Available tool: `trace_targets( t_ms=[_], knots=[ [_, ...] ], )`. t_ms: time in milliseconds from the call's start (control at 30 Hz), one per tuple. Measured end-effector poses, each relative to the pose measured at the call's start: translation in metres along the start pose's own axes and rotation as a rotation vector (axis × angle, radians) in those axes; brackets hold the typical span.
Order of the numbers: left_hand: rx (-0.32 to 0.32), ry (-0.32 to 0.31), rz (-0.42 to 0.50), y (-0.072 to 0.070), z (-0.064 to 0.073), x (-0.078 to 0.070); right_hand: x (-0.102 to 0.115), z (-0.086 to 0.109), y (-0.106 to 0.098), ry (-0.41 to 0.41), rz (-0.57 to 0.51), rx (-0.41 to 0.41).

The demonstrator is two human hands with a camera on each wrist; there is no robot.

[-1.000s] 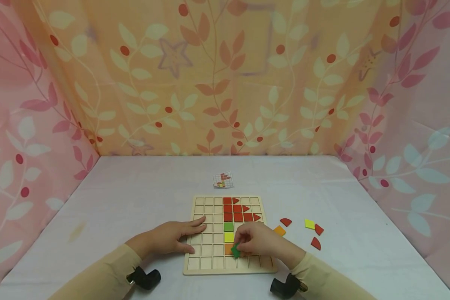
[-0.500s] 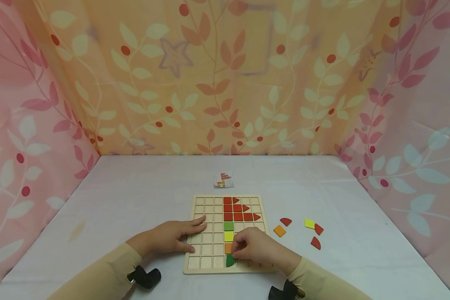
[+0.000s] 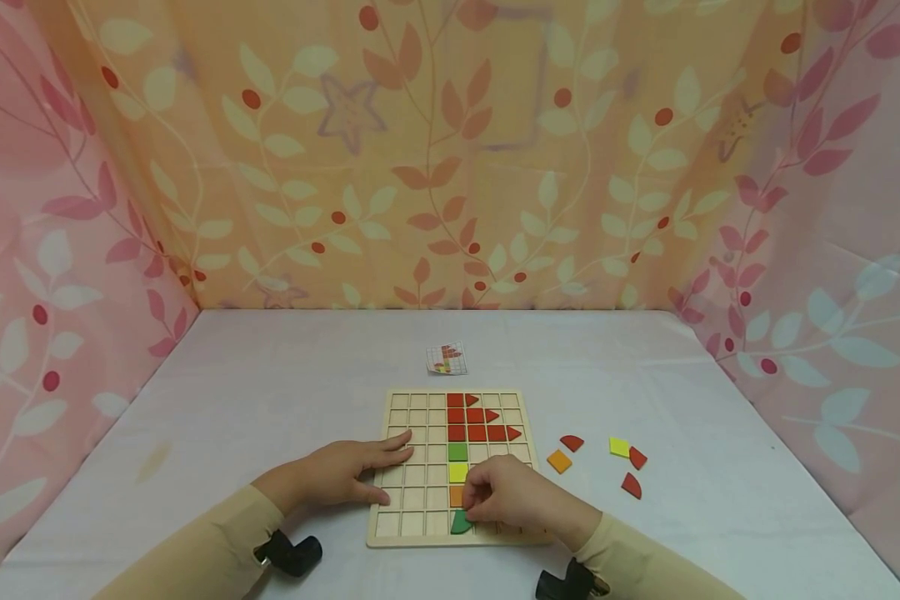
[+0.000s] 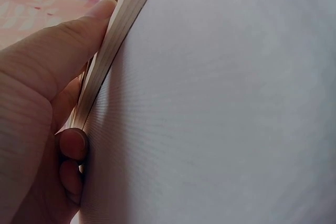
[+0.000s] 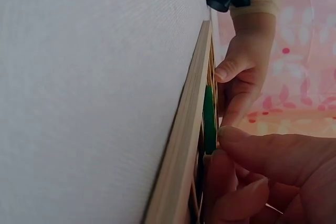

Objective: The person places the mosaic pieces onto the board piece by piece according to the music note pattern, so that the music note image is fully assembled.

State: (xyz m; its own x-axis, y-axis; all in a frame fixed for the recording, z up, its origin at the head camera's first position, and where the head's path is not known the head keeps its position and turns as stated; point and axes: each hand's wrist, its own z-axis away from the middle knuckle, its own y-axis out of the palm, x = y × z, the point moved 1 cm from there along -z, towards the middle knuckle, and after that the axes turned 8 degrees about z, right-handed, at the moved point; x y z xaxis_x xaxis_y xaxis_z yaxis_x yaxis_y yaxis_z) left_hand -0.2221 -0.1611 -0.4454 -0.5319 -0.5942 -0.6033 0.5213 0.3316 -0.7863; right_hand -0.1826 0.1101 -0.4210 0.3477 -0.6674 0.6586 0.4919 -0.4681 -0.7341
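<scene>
A wooden grid board (image 3: 412, 525) lies on the table with colored tiles set in it. My left hand (image 3: 330, 473) rests on its left side, fingers stretched over the cells and thumb at the edge in the left wrist view. My right hand (image 3: 513, 498) pinches a green quarter-circle tile (image 3: 461, 522) between thumb and finger at the bottom row of the board. In the right wrist view the green tile (image 5: 210, 119) sits low at the grid. Above it run an orange square (image 3: 456, 497), partly covered by my fingers, a yellow square (image 3: 458, 472) and a light green square (image 3: 457, 452).
Red squares and triangles (image 3: 476, 433) fill cells in the top rows. Right of the board lie an orange square (image 3: 559, 462), a yellow square (image 3: 619, 448) and red quarter-circle tiles (image 3: 572, 443). A small pattern card (image 3: 446, 359) lies behind the board.
My right hand has brought the green quarter-circle tile down and slightly left, from over the orange square to the bottom row, turning it flatter. The left hand has stayed still.
</scene>
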Motion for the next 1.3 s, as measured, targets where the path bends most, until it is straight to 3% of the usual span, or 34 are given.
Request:
trace_targets(
  t_ms=[333, 800, 1300],
  knots=[
    [-0.001, -0.005, 0.006, -0.0001, 0.0001, 0.0001, 0.0039, 0.0001, 0.0014, -0.032, -0.009, 0.055],
    [0.007, 0.008, -0.013, 0.0000, -0.0003, 0.0012, 0.0039, -0.0026, 0.0013, -0.152, 0.156, 0.041],
    [-0.005, 0.044, 0.003, -0.0004, 0.0007, 0.0015, 0.0068, -0.0052, -0.0015, -0.088, 0.188, 0.081]
  ],
)
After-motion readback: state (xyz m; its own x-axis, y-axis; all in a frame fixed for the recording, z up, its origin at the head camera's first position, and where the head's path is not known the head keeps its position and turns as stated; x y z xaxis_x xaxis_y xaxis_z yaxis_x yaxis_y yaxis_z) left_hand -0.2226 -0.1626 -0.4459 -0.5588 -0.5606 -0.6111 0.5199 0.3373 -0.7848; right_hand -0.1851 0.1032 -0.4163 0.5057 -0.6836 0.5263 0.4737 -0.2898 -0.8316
